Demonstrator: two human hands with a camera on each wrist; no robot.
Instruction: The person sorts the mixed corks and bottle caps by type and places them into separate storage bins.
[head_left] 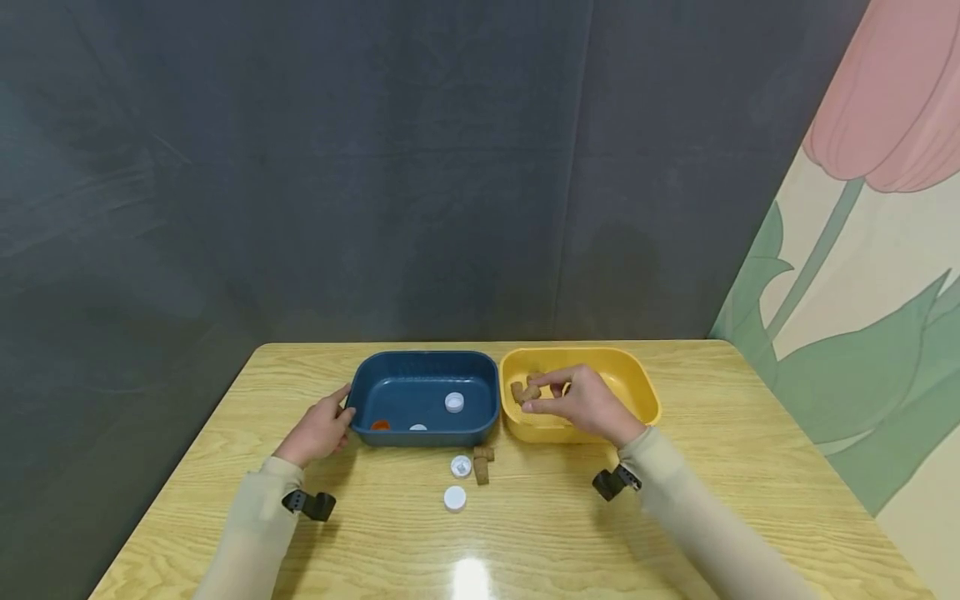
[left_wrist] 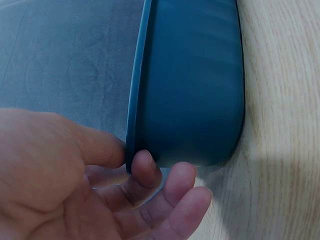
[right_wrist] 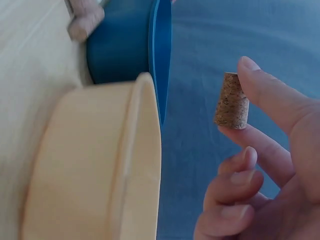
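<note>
My left hand (head_left: 317,427) pinches the left rim of a blue tub (head_left: 431,437) between thumb and index finger; the left wrist view shows the rim (left_wrist: 134,100) in that pinch, the other fingers loosely bent. Over a yellow tub (head_left: 645,392), my right hand (head_left: 588,406) holds a cork (right_wrist: 232,101) by its ends between thumb and index finger. Another cork (head_left: 517,390) shows just left of the held one, in the yellow tub. Inside the blue tub are a white bottle cap (head_left: 453,402), an orange cap (head_left: 381,425) and a partly hidden white one.
In front of the tubs, two white caps (head_left: 454,499) and two corks (head_left: 482,471) lie on the wooden table (head_left: 375,533). The tubs stand side by side near its back edge. A dark curtain (head_left: 375,208) hangs behind.
</note>
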